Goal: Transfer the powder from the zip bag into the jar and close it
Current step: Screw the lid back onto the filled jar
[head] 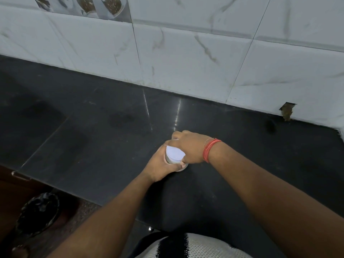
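Note:
A small jar (181,167) stands on the black counter (111,131), with a white round lid (174,153) on top of it. My left hand (160,166) wraps around the jar's body from the near left. From the right, my right hand (188,146) grips the lid's rim with its fingers curled over it; a red thread band sits on that wrist. Most of the jar's body is hidden by the two hands. No zip bag is in view.
A white marble-tiled wall (186,53) rises behind the counter, with a chipped hole (286,111) at its base to the right. Past the counter's front left edge, a bin lined with a black bag (37,213) stands on the floor.

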